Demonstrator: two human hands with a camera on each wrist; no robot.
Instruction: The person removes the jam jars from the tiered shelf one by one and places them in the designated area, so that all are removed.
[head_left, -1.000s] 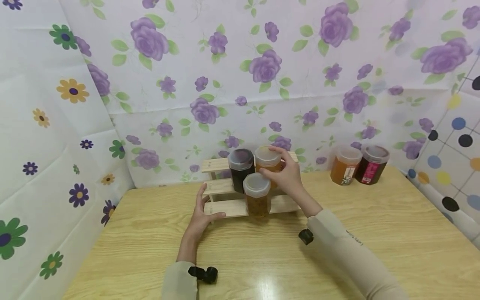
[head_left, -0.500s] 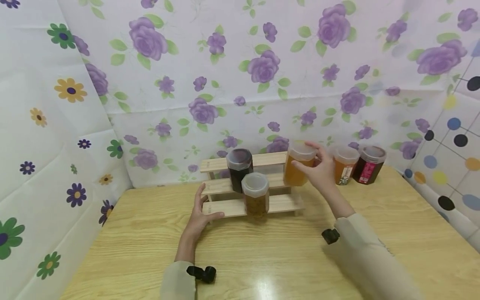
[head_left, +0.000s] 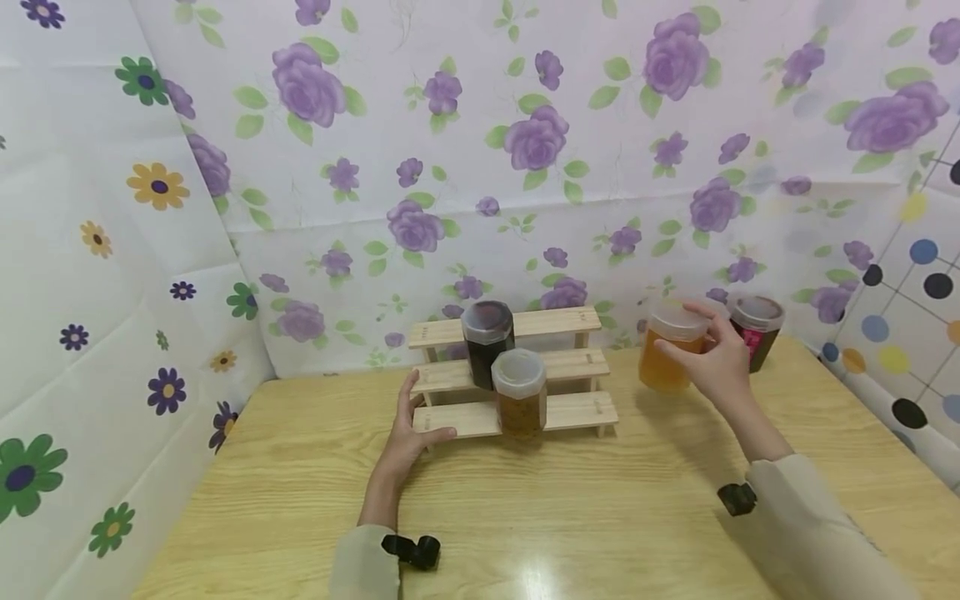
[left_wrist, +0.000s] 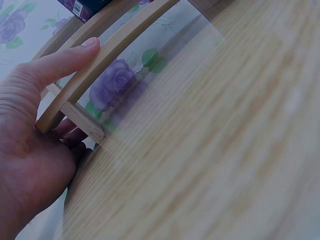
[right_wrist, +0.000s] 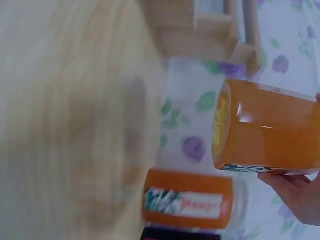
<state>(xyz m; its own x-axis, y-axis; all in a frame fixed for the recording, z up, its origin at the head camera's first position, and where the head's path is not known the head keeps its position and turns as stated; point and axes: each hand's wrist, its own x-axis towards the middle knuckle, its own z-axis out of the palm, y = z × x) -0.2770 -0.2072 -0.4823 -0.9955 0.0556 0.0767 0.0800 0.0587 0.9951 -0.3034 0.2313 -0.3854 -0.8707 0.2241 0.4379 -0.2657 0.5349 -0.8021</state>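
Note:
A stepped three-tier wooden rack (head_left: 581, 408) stands on the table. My left hand (head_left: 403, 437) grips its left end; in the left wrist view the thumb (left_wrist: 70, 60) lies on a shelf plank with fingers below. A dark jar (head_left: 483, 354) sits on the middle shelf, and a brownish jar (head_left: 519, 410) on the lowest. To the right of the rack, my right hand (head_left: 718, 367) holds an orange jar (head_left: 667, 358) near its lid. A gap shows between this jar (right_wrist: 270, 130) and the tabletop in the right wrist view.
Another orange jar (right_wrist: 187, 200), with a white label, stands at the back right, mostly hidden in the head view. Beside it is a dark jar (head_left: 759, 321) with a pink label. Flowered cloth (head_left: 525, 225) hangs behind the wooden table (head_left: 525, 517).
My right hand has lifted the orange jar off the rack and carried it right, towards the two jars at the back. My left hand stays on the rack.

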